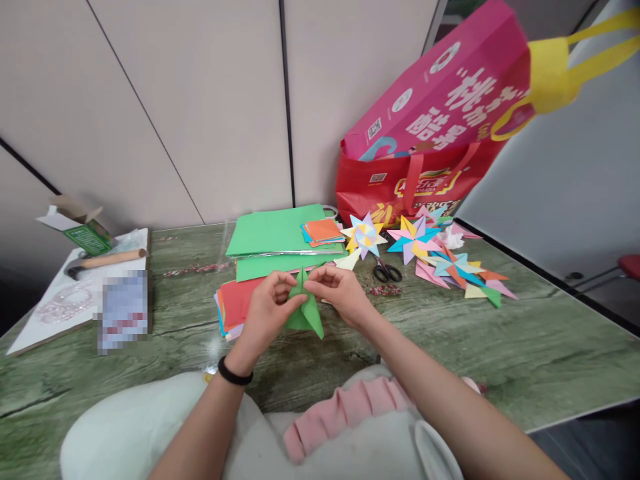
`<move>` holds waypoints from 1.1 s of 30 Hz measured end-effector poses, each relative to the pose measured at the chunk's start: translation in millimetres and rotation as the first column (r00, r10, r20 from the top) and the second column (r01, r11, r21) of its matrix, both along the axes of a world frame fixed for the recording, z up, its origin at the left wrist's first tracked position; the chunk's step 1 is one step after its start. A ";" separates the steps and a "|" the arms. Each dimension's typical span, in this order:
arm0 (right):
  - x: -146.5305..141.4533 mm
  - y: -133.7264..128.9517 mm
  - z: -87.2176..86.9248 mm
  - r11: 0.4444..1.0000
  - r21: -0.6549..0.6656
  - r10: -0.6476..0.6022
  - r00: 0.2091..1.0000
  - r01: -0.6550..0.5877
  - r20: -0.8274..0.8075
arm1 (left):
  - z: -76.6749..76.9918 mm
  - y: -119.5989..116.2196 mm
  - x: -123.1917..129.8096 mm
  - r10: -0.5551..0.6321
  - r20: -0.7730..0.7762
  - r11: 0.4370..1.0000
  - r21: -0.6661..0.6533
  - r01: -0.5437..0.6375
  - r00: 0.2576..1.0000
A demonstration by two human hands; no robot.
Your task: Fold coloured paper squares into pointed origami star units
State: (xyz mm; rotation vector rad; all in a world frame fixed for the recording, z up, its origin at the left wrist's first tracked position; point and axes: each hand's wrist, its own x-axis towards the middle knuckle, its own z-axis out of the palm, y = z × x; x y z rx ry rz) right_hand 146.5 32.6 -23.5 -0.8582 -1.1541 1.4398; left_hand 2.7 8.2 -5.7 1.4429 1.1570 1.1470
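Observation:
A piece of folded green paper (311,313) is held up between both hands, its pointed flap hanging toward me. My left hand (273,303) pinches its left side between thumb and fingers. On the upper right, the thumb and fingers of my right hand (341,291) close on the same paper. Behind the hands lie large green sheets (280,230) with small orange squares (323,230) on top. Partly under my left hand is a stack of red and other coloured paper (235,307).
Paper stars (364,235) and coloured folded pieces (457,270) lie at right by black scissors (387,272). Behind them stands a red bag (370,183) holding a pink bag (450,87). At left are a hammer-like tool (110,260), a white board (55,313) and an open box (83,230).

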 end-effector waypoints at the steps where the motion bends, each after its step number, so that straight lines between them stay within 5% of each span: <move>1: -0.2 0.0 0.1 1.000 -0.001 0.007 1.000 -0.007 0.002 | -0.2 -0.3 0.3 -0.005 -0.012 1.000 -0.005 0.005 1.000; 11: 2.7 1.9 -1.2 0.998 -0.020 -0.057 0.998 0.057 -0.020 | -0.1 -0.4 0.3 -0.106 -0.041 0.994 -0.032 0.104 0.994; 20: 9.0 4.0 -2.3 0.967 0.154 0.185 0.974 -0.204 0.130 | -3.8 6.4 -17.0 0.047 0.119 0.994 -0.101 -0.035 0.992; 26: 14.5 5.1 -4.8 0.921 0.325 0.113 0.947 -0.213 0.302 | -3.7 7.0 -18.1 0.036 0.061 0.995 -0.097 -0.030 0.998; 33: 14.5 5.5 -5.6 0.923 0.311 0.129 0.944 -0.226 0.303 | 1.5 2.2 -14.6 -0.010 0.028 0.995 -0.100 0.013 1.000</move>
